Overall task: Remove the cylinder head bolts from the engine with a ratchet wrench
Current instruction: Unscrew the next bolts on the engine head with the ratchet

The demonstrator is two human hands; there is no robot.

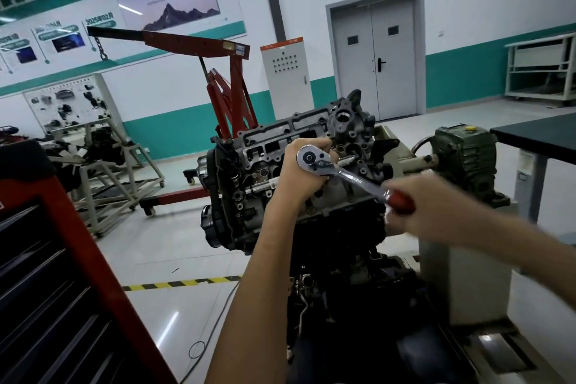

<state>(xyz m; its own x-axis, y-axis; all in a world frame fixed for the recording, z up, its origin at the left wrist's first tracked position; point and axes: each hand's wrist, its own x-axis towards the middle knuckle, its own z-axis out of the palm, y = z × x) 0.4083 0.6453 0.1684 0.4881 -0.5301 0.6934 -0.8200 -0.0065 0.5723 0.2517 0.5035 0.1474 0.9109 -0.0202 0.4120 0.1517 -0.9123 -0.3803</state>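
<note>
The engine point(249, 184) is mounted on a stand in the middle of the view, its grey cylinder head point(280, 137) tilted toward me. A chrome ratchet wrench point(346, 174) with a red handle lies across the head. My left hand point(299, 174) curls around the round ratchet head and holds it over the cylinder head. My right hand point(411, 206), blurred by motion, grips the red handle at the lower right. The bolt under the ratchet head is hidden by my left hand.
A red tool cabinet point(62, 274) stands close at the left. A red engine crane point(224, 81) is behind the engine. The stand's green gearbox point(464, 153) sits to the right, beside a dark table point(536, 131). A black-yellow floor stripe point(180, 284) runs left of the engine.
</note>
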